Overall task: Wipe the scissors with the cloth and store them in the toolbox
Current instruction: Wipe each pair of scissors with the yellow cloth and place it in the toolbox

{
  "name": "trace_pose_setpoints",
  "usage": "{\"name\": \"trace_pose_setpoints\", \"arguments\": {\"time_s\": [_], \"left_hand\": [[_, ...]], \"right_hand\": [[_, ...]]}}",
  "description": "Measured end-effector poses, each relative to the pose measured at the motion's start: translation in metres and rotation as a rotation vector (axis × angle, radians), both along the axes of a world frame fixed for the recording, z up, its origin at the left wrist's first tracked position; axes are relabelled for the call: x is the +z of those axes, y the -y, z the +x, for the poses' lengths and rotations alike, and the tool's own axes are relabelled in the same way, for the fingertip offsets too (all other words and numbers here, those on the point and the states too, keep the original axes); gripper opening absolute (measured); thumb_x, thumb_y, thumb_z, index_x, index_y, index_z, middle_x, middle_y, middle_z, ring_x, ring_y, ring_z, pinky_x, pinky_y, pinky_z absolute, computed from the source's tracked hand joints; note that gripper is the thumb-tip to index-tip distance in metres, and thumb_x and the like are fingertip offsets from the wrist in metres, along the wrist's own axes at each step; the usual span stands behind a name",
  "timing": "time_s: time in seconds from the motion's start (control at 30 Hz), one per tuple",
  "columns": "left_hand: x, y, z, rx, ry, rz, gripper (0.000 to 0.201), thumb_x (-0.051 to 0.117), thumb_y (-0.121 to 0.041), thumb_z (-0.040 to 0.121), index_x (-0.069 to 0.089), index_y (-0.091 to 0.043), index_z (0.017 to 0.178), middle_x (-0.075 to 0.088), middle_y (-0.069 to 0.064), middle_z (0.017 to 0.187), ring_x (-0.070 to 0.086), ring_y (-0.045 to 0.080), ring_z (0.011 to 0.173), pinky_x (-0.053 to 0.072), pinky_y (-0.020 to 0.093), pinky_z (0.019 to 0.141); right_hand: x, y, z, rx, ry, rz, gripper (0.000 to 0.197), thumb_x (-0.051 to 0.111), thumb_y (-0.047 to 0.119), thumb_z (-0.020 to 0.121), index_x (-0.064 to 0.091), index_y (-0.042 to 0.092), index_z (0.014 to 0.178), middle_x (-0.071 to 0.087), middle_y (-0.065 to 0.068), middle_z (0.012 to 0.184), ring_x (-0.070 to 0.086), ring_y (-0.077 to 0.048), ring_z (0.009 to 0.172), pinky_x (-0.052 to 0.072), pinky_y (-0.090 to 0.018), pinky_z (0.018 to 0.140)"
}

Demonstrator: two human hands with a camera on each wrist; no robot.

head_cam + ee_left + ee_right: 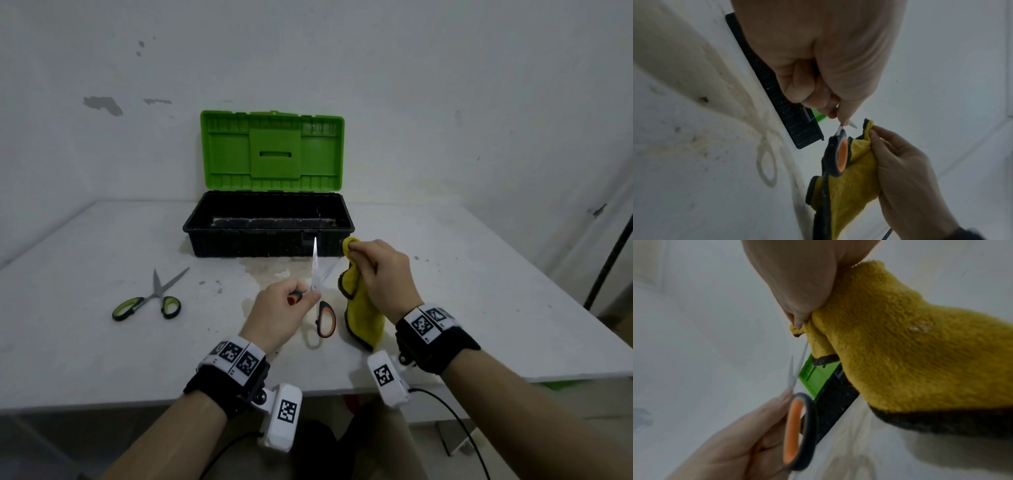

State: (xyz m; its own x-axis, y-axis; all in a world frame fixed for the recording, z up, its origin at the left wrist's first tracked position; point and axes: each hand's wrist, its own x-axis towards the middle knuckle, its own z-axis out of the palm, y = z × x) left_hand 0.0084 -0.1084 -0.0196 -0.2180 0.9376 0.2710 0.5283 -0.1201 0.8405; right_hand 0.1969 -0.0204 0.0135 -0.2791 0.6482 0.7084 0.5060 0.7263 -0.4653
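Note:
My left hand [291, 301] grips the orange-and-black scissors [318, 298] by one handle, above the table, blades spread and pointing at the toolbox. The free handle loop [839, 156] hangs below. My right hand [373, 270] pinches a yellow cloth [363, 315] with a dark hem at the tip of the right blade; the rest of the cloth [910, 345] hangs down. The blades [797, 368] show thin and pale in the right wrist view. The black toolbox [269, 224] stands open just behind, its green lid [272, 150] raised.
A second pair of scissors [150, 301] with green-and-black handles lies open on the white table [85, 342] at the left. A wall stands close behind the toolbox. A dark pole [609, 260] leans at the far right.

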Motion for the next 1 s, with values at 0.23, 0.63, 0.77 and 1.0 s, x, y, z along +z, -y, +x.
{"name": "trace_pose_setpoints", "arguments": {"time_s": [0.23, 0.63, 0.77, 1.0], "left_hand": [[0.006, -0.002, 0.004, -0.009, 0.022, -0.013, 0.03, 0.068, -0.046, 0.088, 0.066, -0.019, 0.075, 0.056, -0.006, 0.063, 0.048, 0.004, 0.055, 0.038, 0.018, 0.056], [0.003, 0.0, 0.002, -0.049, 0.026, -0.07, 0.027, 0.07, -0.041, 0.088, 0.068, -0.018, 0.074, 0.054, -0.008, 0.059, 0.046, 0.003, 0.053, 0.039, 0.024, 0.058], [-0.002, -0.003, 0.004, -0.045, 0.036, -0.084, 0.027, 0.071, -0.042, 0.087, 0.068, -0.019, 0.073, 0.054, -0.009, 0.057, 0.046, 0.005, 0.052, 0.038, 0.024, 0.057], [-0.002, 0.0, 0.007, -0.071, 0.005, -0.081, 0.026, 0.072, -0.043, 0.086, 0.067, -0.024, 0.07, 0.051, -0.012, 0.052, 0.045, 0.003, 0.049, 0.037, 0.022, 0.055]], "right_hand": [[-0.007, 0.025, -0.006, 0.173, 0.194, 0.012, 0.018, 0.062, 0.018, 0.094, 0.071, 0.013, 0.109, 0.068, 0.001, 0.096, 0.061, -0.009, 0.085, 0.044, -0.013, 0.078], [0.017, 0.009, 0.009, -0.023, 0.128, -0.186, 0.017, 0.065, 0.025, 0.092, 0.065, 0.02, 0.108, 0.068, 0.008, 0.089, 0.061, -0.004, 0.08, 0.048, -0.013, 0.075], [0.015, 0.014, 0.006, 0.037, 0.192, -0.24, 0.031, 0.065, 0.028, 0.091, 0.058, 0.026, 0.12, 0.066, 0.009, 0.091, 0.059, -0.001, 0.081, 0.042, -0.006, 0.072], [0.003, 0.015, 0.0, 0.082, 0.301, -0.216, 0.02, 0.061, 0.028, 0.094, 0.074, 0.02, 0.107, 0.056, 0.009, 0.092, 0.053, -0.005, 0.084, 0.04, -0.014, 0.078]]}}
